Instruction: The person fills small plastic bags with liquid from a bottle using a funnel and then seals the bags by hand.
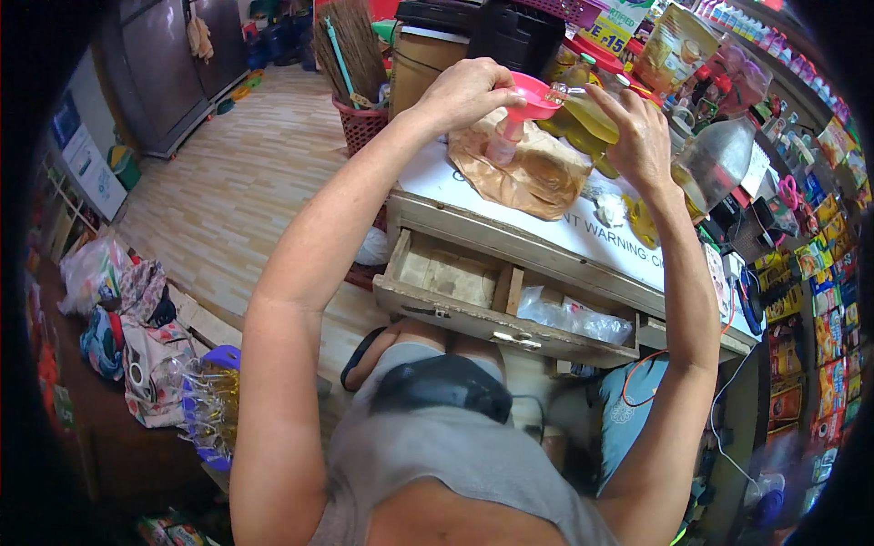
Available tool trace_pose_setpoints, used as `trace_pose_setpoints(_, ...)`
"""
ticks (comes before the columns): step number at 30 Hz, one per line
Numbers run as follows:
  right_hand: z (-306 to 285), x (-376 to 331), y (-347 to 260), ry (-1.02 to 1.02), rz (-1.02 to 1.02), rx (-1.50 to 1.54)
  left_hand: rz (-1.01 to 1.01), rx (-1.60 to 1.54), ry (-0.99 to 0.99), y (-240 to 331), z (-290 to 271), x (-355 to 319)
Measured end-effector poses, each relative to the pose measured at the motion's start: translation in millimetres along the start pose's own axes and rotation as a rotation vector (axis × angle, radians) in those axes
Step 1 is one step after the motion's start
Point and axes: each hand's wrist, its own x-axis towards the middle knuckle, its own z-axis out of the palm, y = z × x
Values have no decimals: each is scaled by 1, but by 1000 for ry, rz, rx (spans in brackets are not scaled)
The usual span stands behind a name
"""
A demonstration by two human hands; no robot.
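My left hand point(473, 96) is closed on the rim of a pink funnel point(539, 102). The funnel's spout sits in the neck of a small clear bottle point(503, 147), which stands on a crumpled brown paper bag point(519, 182). Between the fingers of my right hand point(640, 141) is a small shiny, clear vessel point(557, 92), held sideways at the funnel's right edge. Its exact kind is too small to make out. Behind it, close to my right hand, stands a large clear bottle of yellow oil point(583, 123).
The white-topped table point(428, 177) has an open drawer point(437, 305) holding clear plastic bags point(569, 317). A broom point(341, 50) stands in a pink basket point(360, 123) at the left. Jars and packets crowd the right. Hanging sachets point(828, 318) line the far right.
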Motion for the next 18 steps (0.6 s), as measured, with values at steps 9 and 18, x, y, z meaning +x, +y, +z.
trace_pose_setpoints(9, 2, -2, 0, 57, -7, -28, 2, 7, -4, -1, 2, 1)
trace_pose_setpoints(18, 0, -1, -3, 55, 3, -21, 10, 42, -4, 0, 0, 0)
